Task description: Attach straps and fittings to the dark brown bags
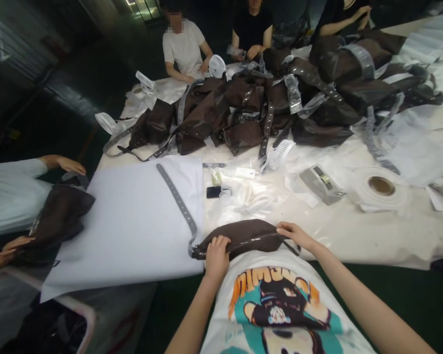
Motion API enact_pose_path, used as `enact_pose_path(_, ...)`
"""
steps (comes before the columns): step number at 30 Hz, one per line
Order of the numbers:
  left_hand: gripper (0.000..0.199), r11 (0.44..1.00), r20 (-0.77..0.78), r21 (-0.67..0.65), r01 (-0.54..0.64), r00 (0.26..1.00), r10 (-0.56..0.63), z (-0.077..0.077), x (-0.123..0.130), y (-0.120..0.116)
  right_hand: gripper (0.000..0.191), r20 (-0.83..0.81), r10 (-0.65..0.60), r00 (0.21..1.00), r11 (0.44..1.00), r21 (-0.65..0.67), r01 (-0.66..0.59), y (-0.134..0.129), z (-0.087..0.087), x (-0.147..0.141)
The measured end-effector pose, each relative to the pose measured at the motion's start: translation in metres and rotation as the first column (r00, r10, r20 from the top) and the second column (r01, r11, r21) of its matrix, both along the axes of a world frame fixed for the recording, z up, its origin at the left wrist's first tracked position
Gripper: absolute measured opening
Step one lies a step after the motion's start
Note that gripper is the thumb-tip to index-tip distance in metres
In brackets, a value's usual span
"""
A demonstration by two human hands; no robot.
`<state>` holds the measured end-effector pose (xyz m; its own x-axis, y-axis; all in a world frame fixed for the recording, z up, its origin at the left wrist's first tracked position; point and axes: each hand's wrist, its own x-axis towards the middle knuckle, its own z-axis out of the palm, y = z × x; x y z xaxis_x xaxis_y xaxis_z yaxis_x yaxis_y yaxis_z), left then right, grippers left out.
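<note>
And there you were at the near edge of the table, the brown bag lying lengthwise in front of your shirt. Your left hand held its left part, fingers bent over the top; how tightly, I couldn't tell. Your right hand had the right end, thumb and fingers close together around the edge.

Here was the danger: the bag sat right at the brink, so a slack grip on either side could have let it slide off towards you. Watch the left, too! The grey strap trailed from that end, far across the white sheet; a sharp pull on the bag might have whipped it round, or rucked up the sheet, whose near edge hung free over the side.

Just beyond the bag, plastic wrapping lay in a tangle, the small black block beside it. Push the bag far, and it could have scooped those up. Farther right stood the grey tape dispenser, well apart from your right hand, a risk only to a wide swing.
</note>
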<state>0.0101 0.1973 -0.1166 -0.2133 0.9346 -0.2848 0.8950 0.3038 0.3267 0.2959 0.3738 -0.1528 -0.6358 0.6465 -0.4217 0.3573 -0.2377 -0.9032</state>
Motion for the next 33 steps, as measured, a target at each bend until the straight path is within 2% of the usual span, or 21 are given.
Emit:
enact_pose_path(2,0.058,0.998,0.047,0.005,0.062,0.997,-0.063,-0.002,-0.001,0.006,0.044,-0.034,0.076,0.996,0.995,-0.055,-0.078,0.003,-0.002,-0.001)
enact_pose_path(4,0.071,0.987,0.108,0.009,0.161,0.981,-0.161,-0.001,0.000,0.015,0.044,0.003,0.149,0.989,0.978,-0.148,-0.146,0.014,-0.005,-0.001)
enact_pose_path(6,0.069,0.974,0.154,0.016,0.226,0.962,-0.225,-0.001,0.004,0.024,0.043,0.110,0.111,0.988,0.964,-0.253,-0.080,0.031,-0.015,-0.006)
enact_pose_path(9,0.056,0.970,0.204,0.027,0.241,0.949,-0.242,-0.005,0.013,0.036,0.035,0.258,-0.012,0.966,0.937,-0.334,0.101,0.058,-0.041,-0.024)
enact_pose_path(12,0.048,0.968,0.239,0.024,0.252,0.938,-0.250,-0.007,0.021,0.040,0.024,0.287,0.035,0.957,0.907,-0.411,0.090,0.078,-0.066,-0.053)
enact_pose_path(14,0.046,0.969,0.251,0.004,0.247,0.938,-0.240,-0.008,0.024,0.040,0.019,0.267,0.045,0.963,0.893,-0.443,0.081,0.090,-0.076,-0.073)
enact_pose_path(20,0.046,0.976,0.224,-0.014,0.218,0.952,-0.209,-0.006,0.027,0.047,0.004,0.045,-0.145,0.988,0.914,-0.377,0.151,0.135,-0.074,-0.127)
enact_pose_path(23,0.050,0.981,0.182,-0.013,0.192,0.965,-0.187,-0.002,0.030,0.054,0.005,0.066,-0.158,0.985,0.919,-0.356,0.172,0.148,-0.071,-0.139)
enact_pose_path(26,0.048,0.988,0.166,-0.027,0.154,0.975,-0.148,-0.004,0.031,0.059,0.011,0.164,-0.154,0.974,0.933,-0.302,0.198,0.144,-0.067,-0.126)
enact_pose_path(30,0.051,0.986,0.181,-0.013,0.167,0.970,-0.162,-0.007,0.024,0.059,0.019,0.138,-0.268,0.954,0.951,-0.124,0.285,0.118,-0.049,-0.073)
enact_pose_path(32,0.059,0.985,0.209,-0.001,0.175,0.963,-0.171,-0.004,0.018,0.057,0.030,0.078,-0.379,0.922,0.924,-0.028,0.382,0.102,-0.042,-0.035)
enact_pose_path(33,0.063,0.985,0.224,0.005,0.173,0.960,-0.169,-0.002,0.015,0.056,0.036,0.056,-0.464,0.884,0.886,0.019,0.464,0.093,-0.041,-0.015)
